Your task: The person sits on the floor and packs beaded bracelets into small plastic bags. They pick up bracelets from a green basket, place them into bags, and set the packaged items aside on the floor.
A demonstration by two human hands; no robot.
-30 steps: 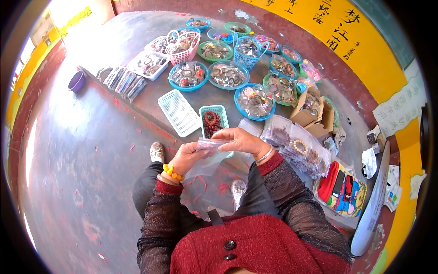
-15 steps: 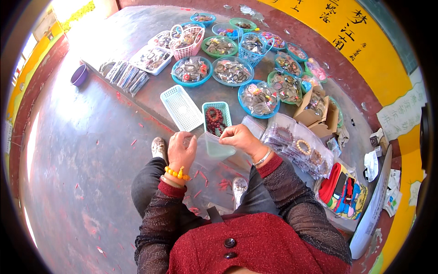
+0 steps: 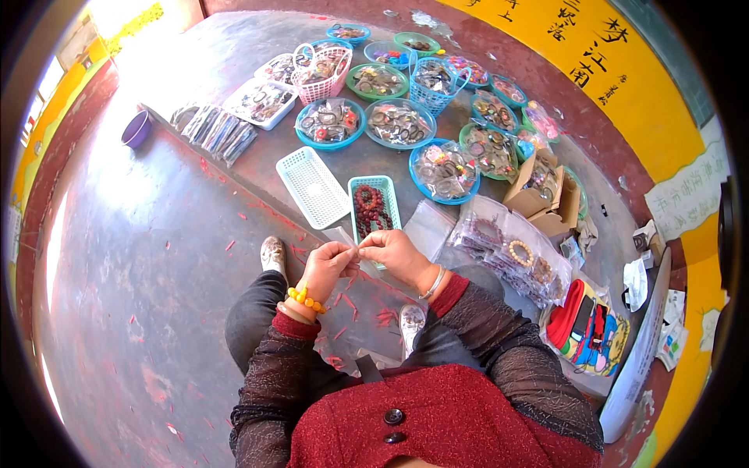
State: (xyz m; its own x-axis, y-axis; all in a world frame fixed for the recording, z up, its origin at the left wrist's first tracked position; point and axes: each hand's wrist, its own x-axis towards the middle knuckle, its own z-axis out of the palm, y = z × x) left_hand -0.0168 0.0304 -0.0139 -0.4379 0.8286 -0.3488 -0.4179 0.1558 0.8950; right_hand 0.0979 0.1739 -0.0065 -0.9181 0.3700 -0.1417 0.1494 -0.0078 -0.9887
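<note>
Left hand [image 3: 324, 267] now meets right hand [image 3: 401, 256], both pinching a clear bag [image 3: 339, 234] by the near end of the green basket [image 3: 393, 204], right nearer, red beads [image 3: 370, 207] inside, basket's long axis pointing away.

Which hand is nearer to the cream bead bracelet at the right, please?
Right hand: it is to the left of the cream bead bracelet; the left hand is farther left, beyond the right one.
</note>
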